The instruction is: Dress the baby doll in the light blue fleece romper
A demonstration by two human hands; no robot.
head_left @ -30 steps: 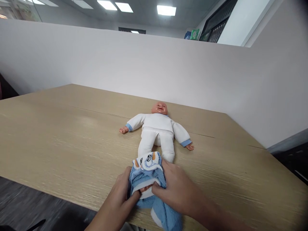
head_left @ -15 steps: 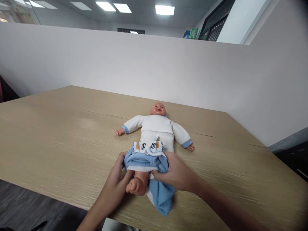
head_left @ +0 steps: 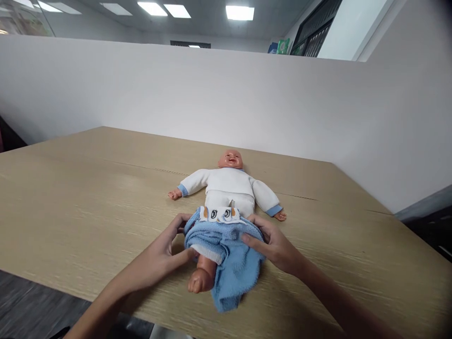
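Note:
A baby doll (head_left: 230, 181) in a white top with blue cuffs lies on its back, head away from me. Bunched around its legs are blue terry pants (head_left: 226, 235) with a white band that has eyes on it. One bare foot (head_left: 201, 280) sticks out of the leg opening on the left; the other pant leg hangs toward me and covers the second foot. My left hand (head_left: 169, 249) is closed on the pants' left side, thumb at the leg cuff. On the right side, my right hand (head_left: 273, 242) grips the fabric between thumb and fingers.
The wooden table (head_left: 106, 202) extends to a white partition wall (head_left: 197, 94) behind the doll. Its front edge runs close to me at the lower left. A pale object (head_left: 167, 333) shows below that edge.
My right hand has shifted right and slightly up, spreading the pants wider. The loose pant leg has swung left and spread out. My left thumb remains at the cuff.

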